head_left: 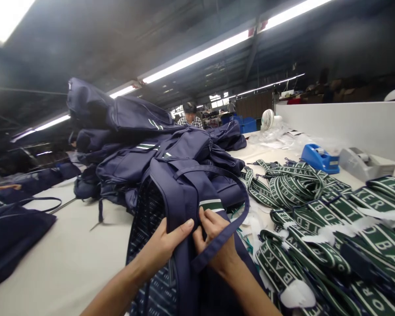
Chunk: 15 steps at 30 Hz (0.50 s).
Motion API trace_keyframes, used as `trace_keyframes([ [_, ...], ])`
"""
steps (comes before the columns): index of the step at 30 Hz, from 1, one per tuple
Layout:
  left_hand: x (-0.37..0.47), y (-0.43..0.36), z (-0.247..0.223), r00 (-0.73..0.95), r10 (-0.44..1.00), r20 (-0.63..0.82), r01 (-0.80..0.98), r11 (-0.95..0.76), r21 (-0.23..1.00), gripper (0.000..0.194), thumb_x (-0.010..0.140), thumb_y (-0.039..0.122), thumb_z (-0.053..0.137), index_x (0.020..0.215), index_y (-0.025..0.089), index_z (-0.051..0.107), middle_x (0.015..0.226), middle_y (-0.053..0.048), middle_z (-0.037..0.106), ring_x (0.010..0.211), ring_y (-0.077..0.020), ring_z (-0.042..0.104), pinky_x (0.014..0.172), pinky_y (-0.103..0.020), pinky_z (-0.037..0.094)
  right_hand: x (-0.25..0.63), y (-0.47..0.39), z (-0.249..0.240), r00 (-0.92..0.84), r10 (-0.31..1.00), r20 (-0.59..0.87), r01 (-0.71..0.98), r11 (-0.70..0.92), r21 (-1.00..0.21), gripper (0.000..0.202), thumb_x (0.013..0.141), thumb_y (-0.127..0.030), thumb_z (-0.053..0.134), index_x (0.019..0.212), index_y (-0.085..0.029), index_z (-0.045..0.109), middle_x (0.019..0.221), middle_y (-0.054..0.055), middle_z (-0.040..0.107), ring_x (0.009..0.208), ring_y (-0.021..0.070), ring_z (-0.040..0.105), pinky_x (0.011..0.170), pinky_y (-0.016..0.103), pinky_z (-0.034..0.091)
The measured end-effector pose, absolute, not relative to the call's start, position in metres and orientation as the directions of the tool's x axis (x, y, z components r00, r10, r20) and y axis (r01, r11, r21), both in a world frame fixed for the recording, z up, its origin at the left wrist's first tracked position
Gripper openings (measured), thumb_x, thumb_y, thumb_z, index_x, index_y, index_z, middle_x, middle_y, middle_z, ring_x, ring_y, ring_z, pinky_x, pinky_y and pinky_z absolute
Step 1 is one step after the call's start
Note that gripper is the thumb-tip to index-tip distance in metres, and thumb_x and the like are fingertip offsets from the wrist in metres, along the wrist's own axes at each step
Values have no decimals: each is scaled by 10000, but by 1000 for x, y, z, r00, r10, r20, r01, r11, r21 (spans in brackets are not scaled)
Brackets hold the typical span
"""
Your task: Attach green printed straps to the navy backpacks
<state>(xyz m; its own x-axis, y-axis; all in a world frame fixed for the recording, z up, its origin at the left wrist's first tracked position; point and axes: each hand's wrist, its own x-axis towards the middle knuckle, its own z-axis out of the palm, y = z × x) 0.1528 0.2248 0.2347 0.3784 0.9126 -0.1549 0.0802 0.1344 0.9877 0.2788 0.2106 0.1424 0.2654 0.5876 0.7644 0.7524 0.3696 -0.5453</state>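
Observation:
A navy blue bag (181,193) stands open in front of me on the white table (72,259), its patterned lining showing. My left hand (164,245) grips the bag's upper edge with the thumb on top. My right hand (213,239) pinches the same edge just beside it, under a green and white striped tab (211,204). A navy handle strap (237,219) loops over my right wrist.
Behind stands a pile of navy bags (134,145). Several green and white lettered straps (316,219) cover the right side. A blue tape dispenser (319,158), a grey one (362,163) and a small fan (268,119) stand beyond. More bags (9,232) lie left. A person sits far back.

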Motion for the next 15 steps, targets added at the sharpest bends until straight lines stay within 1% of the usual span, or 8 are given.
trace_keyframes([
  [3,149,231,239,362,904,-226,98,204,974,545,702,249,787,1218,128,662,954,-143,779,833,-341,745,689,-369,631,285,211,144,341,616,710,616,424,-663,385,811,-139,508,1152,-116,686,839,84,660,754,209,639,717,316,534],
  [5,147,235,243,354,902,-247,90,231,969,500,703,193,764,1190,125,674,901,-139,784,778,-344,748,626,-372,632,291,212,144,384,638,667,527,442,-726,340,850,-162,518,1130,-154,711,888,82,686,787,209,651,763,324,529],
  [7,145,238,246,339,909,-241,73,230,970,443,699,151,751,1137,114,693,875,-138,785,769,-336,750,632,-364,635,297,215,143,402,669,625,425,469,-775,291,871,-173,534,1074,-180,742,897,76,704,804,210,659,783,328,522],
  [10,145,243,247,301,920,-250,69,240,968,388,692,120,754,1077,101,709,839,-136,784,750,-311,752,630,-323,635,303,220,138,415,712,566,266,500,-824,232,857,-169,577,982,-201,770,877,57,720,818,213,661,790,324,513],
  [12,145,245,246,293,921,-258,67,249,966,381,699,121,758,1076,103,710,827,-136,784,734,-300,753,619,-307,634,305,223,135,428,741,517,178,492,-852,220,842,-159,587,945,-202,776,861,47,723,817,214,656,779,318,507],
  [15,146,246,246,297,916,-268,47,266,963,371,719,117,740,1088,103,708,848,-144,783,746,-309,753,640,-331,641,305,226,132,460,760,460,96,472,-876,212,826,-155,597,923,-204,779,851,35,727,814,215,650,793,319,503],
])
